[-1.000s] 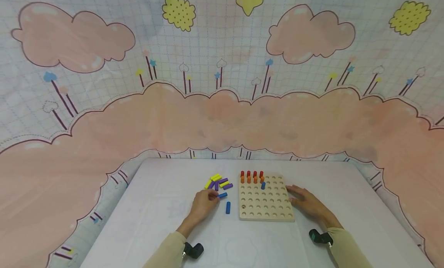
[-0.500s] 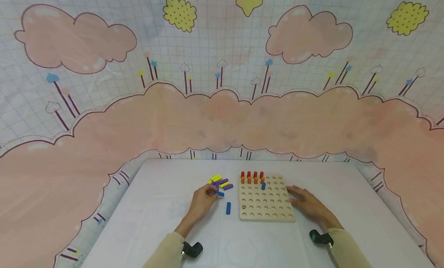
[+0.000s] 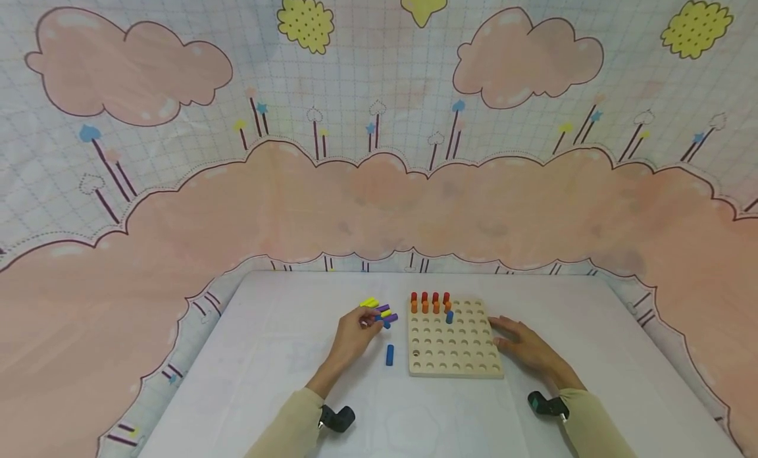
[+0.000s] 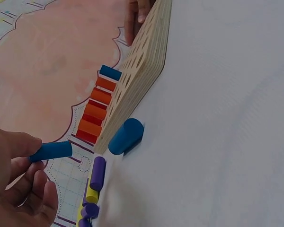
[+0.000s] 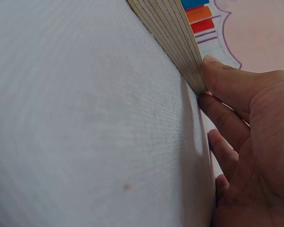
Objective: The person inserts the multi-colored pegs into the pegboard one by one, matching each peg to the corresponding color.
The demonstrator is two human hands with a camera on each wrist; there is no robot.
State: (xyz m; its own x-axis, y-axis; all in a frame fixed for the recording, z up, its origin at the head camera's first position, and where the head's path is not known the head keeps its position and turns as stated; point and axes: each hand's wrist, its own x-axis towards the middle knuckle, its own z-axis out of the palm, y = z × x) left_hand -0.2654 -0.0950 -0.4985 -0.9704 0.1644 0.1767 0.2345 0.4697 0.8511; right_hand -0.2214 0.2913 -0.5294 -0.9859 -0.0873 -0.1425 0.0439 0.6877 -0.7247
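Observation:
My left hand point(image 3: 353, 336) pinches a blue cylindrical peg point(image 4: 57, 150) between thumb and fingers, lifted beside the loose pegs. A wooden pegboard point(image 3: 453, 359) with rows of round holes lies to its right. Across the board's far left part stand red pegs point(image 3: 424, 296), with orange pegs point(image 3: 425, 307) in the row before them. One blue peg point(image 3: 449, 317) stands in the row nearer me. A loose blue peg point(image 3: 389, 355) lies left of the board. At the board's right edge rests my right hand point(image 3: 526, 345), its thumb and fingertips touching the side.
Yellow pegs point(image 3: 370, 302) and purple pegs point(image 3: 390, 318) lie in a loose pile behind my left hand, which partly covers them. A white cloth point(image 3: 266, 353) covers the table. Behind it hangs a printed backdrop point(image 3: 379, 208) with clouds.
My left hand, with the blue peg in its grip, has moved slightly right and away from me, and the peg has turned. The right hand and board stay where they were.

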